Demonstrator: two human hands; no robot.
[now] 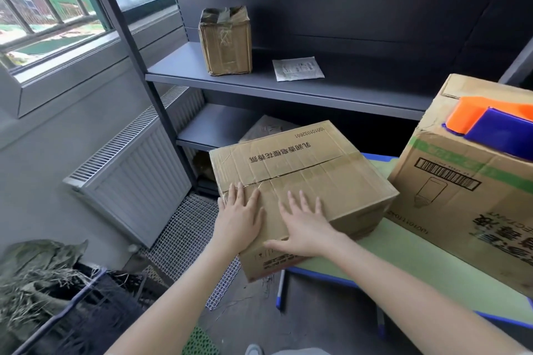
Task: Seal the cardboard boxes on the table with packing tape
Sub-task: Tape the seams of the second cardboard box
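A closed brown cardboard box (pixel 305 170) with printed characters sits on the left end of the green table (pixel 409 251), its near corner hanging past the edge. Clear tape runs along its top seam. My left hand (pixel 239 219) lies flat on the box's near left corner, fingers spread. My right hand (pixel 305 225) rests flat beside it on the top, thumb over the near edge. A larger box (pixel 461 190) with a barcode and green stripe stands to the right, with orange and blue items (pixel 496 124) on top. No tape roll is visible.
A dark metal shelf unit (pixel 288 86) stands behind, holding a small taped box (pixel 226 42) and a white packet (pixel 297 69). A radiator (pixel 138 181) is on the left wall. White mesh mats (pixel 184 230) and a bin of dried plants (pixel 43 291) lie on the floor.
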